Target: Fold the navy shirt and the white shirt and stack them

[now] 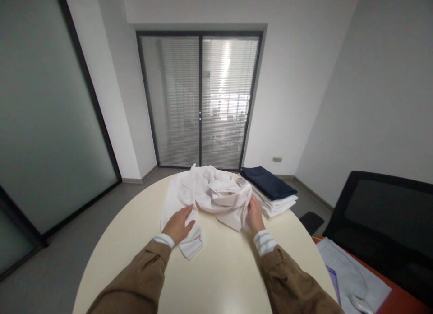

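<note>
A crumpled white shirt [223, 196] lies spread over the far half of the round cream table [216, 278]. One sleeve hangs toward me on the left, its cuff end flat on the tabletop. My left hand [180, 223] rests on that sleeve with the thumb apart from the stretched fingers. At the shirt's right side, my right hand [254, 215] has its fingers closed around the fabric edge; the fingertips are partly hidden by cloth. Close to the right hand sits a stack of folded white clothes [275, 206] with a folded navy garment [269, 183] on top.
A black mesh chair [382, 228] stands at the right. Beside the table there, a red-orange surface [406, 300] carries papers [352, 269], a white computer mouse [360, 303] and a purple-edged item [333, 280]. Glass panels with blinds [199, 102] are behind the table.
</note>
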The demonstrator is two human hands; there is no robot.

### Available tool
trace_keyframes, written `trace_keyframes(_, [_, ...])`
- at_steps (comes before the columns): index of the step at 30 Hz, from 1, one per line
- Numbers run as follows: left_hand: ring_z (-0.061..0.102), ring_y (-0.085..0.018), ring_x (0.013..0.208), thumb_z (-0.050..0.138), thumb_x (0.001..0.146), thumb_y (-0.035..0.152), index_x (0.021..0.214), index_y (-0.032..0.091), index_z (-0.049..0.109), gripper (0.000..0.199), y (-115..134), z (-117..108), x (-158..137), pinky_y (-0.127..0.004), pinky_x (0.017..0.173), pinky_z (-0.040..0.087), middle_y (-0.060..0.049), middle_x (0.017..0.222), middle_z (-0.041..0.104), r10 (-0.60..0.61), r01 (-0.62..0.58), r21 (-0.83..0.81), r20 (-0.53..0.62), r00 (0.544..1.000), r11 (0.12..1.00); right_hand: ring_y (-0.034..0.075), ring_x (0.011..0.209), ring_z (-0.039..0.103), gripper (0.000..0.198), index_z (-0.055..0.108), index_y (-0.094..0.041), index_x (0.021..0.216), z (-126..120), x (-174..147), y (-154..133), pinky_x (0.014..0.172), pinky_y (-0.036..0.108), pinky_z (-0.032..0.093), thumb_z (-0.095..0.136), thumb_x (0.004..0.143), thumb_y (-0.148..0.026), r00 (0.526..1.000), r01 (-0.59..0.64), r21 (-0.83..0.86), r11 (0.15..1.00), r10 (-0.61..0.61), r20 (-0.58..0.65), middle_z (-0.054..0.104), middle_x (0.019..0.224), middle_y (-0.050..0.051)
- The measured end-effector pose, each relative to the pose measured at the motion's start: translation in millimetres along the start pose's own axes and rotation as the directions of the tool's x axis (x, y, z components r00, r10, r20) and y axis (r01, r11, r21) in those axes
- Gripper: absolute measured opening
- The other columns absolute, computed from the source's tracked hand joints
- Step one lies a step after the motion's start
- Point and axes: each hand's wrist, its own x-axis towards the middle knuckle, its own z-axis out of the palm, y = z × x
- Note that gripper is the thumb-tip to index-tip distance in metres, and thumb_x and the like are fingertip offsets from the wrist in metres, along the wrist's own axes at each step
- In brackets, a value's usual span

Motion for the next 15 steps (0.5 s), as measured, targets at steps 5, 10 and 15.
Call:
trace_keyframes(5, [0.043,-0.025,0.134,0.051,0.081,0.012,0.145,0.022,0.041,0.065,12.2,-4.5,1.1,-0.046,0.113,0.034,-0.01,0.146,0.045,0.163,-0.163,0.027,0.019,0.986,0.986,0.025,0.106,0.053,0.04,0.056,-0.018,0.096,-0.4,4.2,15.3,0.096,0.037,0.041,0.028,0.089,-0.045,0.969,-0.23,-0.033,0.973,0.225,-0.106,0.061,0.105,0.012])
trace_keyframes(10, [0.037,-0.022,0.138,0.042,0.076,-0.002,0.143,0.029,0.043,0.074,19.2,-5.1,0.9,-0.044,0.115,0.032,-0.005,0.151,0.04,0.24,-0.243,0.0,0.135,0.961,0.97,0.024,0.072,0.06,0.045,0.04,-0.016,0.116,5.0,3.0,26.7,0.071,0.036,0.048,0.038,0.085,-0.049,0.934,-0.337,0.031,0.941,0.338,-0.115,0.06,0.076,0.004])
trace_keyframes(15, [0.034,-0.02,0.14,0.042,0.08,0.002,0.145,0.026,0.042,0.069,20.4,-2.1,-1.7,-0.043,0.118,0.026,-0.005,0.152,0.038,0.214,-0.192,-0.157,0.141,0.967,0.969,0.022,0.062,0.057,0.045,0.034,-0.017,0.121,6.8,-0.9,33.4,0.066,0.034,0.046,0.041,0.082,-0.037,0.962,-0.265,-0.014,0.964,0.264,-0.067,0.053,0.064,-0.004])
